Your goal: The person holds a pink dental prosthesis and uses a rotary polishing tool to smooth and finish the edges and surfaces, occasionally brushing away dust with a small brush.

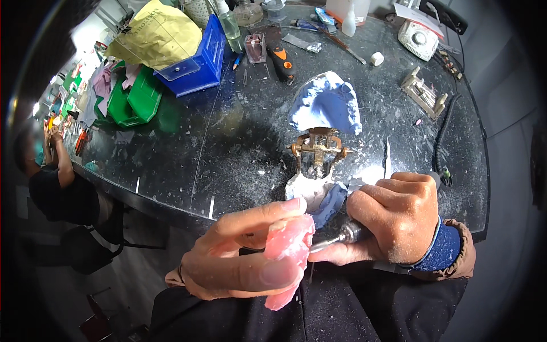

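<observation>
My left hand (233,256) grips a pink resin denture piece (285,245) dusted with white powder between thumb and fingers. My right hand (393,216) is closed round a metal rotary handpiece (350,232), whose bur tip meets the piece's right side. Behind my hands a brass articulator (319,148) lies open on the dark bench (239,165), with a blue dental cast (325,100) at its far end and a white and blue cast (305,188) at its near end, partly hidden by my hands. A thin metal tool (387,159) lies to its right.
Blue (188,74) and green (131,100) bins stand back left. Bottles (228,28), an orange-black tool (282,62), a control box (416,40) with coiled cord and a small articulator (423,91) lie toward the back and right. Another person (60,188) sits at the far left.
</observation>
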The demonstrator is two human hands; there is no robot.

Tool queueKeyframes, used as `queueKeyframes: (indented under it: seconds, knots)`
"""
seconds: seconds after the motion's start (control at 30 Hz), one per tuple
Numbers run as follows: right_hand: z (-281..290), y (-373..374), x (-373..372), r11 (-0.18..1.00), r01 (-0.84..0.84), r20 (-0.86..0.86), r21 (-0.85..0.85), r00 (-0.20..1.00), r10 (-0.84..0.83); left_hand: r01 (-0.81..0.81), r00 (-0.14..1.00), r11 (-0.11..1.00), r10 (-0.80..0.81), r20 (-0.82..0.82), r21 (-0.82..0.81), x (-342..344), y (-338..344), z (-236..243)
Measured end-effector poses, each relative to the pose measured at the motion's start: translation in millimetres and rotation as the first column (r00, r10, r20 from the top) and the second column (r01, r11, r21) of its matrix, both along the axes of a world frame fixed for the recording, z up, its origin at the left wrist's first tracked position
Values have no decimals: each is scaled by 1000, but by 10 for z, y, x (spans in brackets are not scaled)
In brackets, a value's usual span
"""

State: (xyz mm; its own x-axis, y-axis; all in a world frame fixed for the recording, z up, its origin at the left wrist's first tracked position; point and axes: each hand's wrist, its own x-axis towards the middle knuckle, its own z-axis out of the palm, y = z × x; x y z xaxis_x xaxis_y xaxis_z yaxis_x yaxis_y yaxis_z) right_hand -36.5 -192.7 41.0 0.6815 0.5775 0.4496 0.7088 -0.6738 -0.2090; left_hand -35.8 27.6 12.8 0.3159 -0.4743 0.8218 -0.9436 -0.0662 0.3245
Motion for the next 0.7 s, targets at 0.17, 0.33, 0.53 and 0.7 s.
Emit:
queueKeyframes:
  seconds: [0.17, 0.33, 0.53, 0.7]
  knots:
    - [-3, 9, 5, 999, 40, -1, 19, 999, -40, 14, 1000, 1000, -15, -19, -25, -16, -11, -20]
    - [8, -12, -26, 999, 27, -35, -31, 999, -28, 39, 998, 997, -43, -54, -74, -29, -27, -29]
    - [7, -29, -17, 999, -41, -144, 30, 989, 44, 44, 946, 903, -175, -273, -428, -36, -111, -166]
    - [61, -38, -7, 971, -45, -260, 236, 960, 108, -31, 823, 768, -344, -453, -639, -86, -285, -222]
